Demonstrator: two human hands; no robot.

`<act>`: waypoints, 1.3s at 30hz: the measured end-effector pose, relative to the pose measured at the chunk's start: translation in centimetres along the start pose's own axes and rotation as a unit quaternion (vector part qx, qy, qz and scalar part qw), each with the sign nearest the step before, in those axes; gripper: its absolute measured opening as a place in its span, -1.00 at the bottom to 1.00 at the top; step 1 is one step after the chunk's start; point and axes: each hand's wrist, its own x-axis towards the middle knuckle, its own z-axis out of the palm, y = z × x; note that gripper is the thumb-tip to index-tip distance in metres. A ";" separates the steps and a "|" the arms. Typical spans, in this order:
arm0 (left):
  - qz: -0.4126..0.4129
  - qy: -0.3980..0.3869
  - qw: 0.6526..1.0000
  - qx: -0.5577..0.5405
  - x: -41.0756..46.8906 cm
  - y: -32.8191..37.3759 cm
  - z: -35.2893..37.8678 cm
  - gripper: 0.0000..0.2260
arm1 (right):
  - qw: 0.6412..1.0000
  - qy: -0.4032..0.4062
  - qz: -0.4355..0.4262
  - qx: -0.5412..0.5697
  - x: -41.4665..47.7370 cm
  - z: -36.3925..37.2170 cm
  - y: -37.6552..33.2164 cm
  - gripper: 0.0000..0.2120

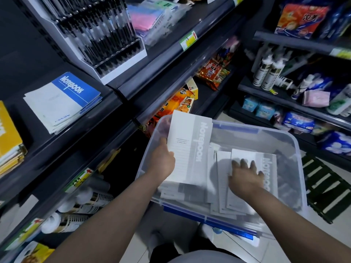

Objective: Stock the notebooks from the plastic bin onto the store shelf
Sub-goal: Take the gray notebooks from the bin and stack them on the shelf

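Clear plastic formed the bin [266, 130], which sat low in front of the person with its left corner just beside the front lips of the dark store shelves. The left hand [162, 160] gripped a grey-and-white notebook [190, 147] by its left long edge, fingers curled behind the cover. That notebook was held tilted above the bin's left side, and its top edge rose past the rim. The right hand [245, 177] lay spread, fingers straight, flat on the cover of another grey notebook [266, 162] that topped a loose pile of notebooks [220, 188] inside the bin. The pile's edges were fanned and uneven, and it filled the near and middle part of the bin; the far right corner showed bare bottom. On the shelf [76, 133] up and to the left, a stack of blue notebooks [62, 103] lay flat, its corner close to the front lip. Bare dark board lay between it and a stack of yellow notebooks [9, 137] at the left border. A white pen display [98, 35] stood on the shelf to the right of the blue stack. Between the held notebook and the blue stack the air was open, crossed only by the shelf lips.
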 end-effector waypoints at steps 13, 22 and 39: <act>0.026 -0.032 0.999 0.024 1.8 0.7 2.7 -0.72 | 0.998 -0.008 -0.053 0.022 -1.6 2.7 0.0 -0.31; 0.026 -0.068 0.997 0.021 1.9 -0.6 3.7 -0.79 | 0.987 0.013 0.126 0.102 -2.2 2.3 2.6 -0.22; -0.017 -0.080 0.996 0.036 2.1 -2.4 3.2 -0.83 | 0.987 0.032 0.134 0.088 -1.3 2.1 0.0 0.10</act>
